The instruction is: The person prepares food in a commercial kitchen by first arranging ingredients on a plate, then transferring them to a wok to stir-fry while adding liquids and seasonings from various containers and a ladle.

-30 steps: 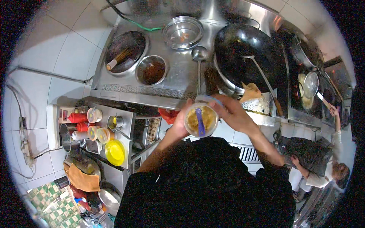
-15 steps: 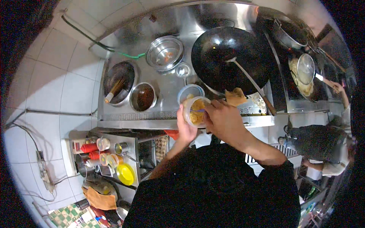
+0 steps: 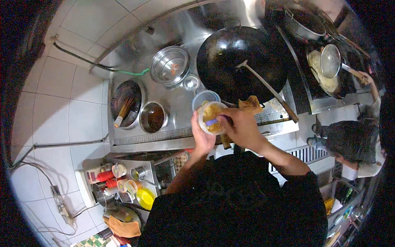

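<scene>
Over the front edge of the stove, my left hand (image 3: 203,138) wraps round a clear plastic tub (image 3: 200,122), tilted so its inside shows. Yellowish, crumbly contents (image 3: 212,110) fill part of it. My right hand (image 3: 243,128) is closed on a small purple scoop (image 3: 211,122), whose visible part lies inside the tub against the contents. Just behind stands a clear round container with a bluish rim (image 3: 205,95), partly covered by the tub. A large black wok (image 3: 222,74) is beyond my hands, with a long-handled ladle (image 3: 267,92) resting in it.
Left on the steel stove top are a steel bowl (image 3: 158,68), a pot of dark sauce (image 3: 141,117) and a bamboo brush (image 3: 126,108) in a dark pan. Below left, a cart holds red bottles (image 3: 105,176) and a yellow bowl (image 3: 145,199). Far right, another person's hand (image 3: 363,78) grips a strainer.
My view has swung slightly, shifting the stove leftward. The tub now shows more of its inside, and the purple scoop is more plainly visible. Both hands keep their hold.
</scene>
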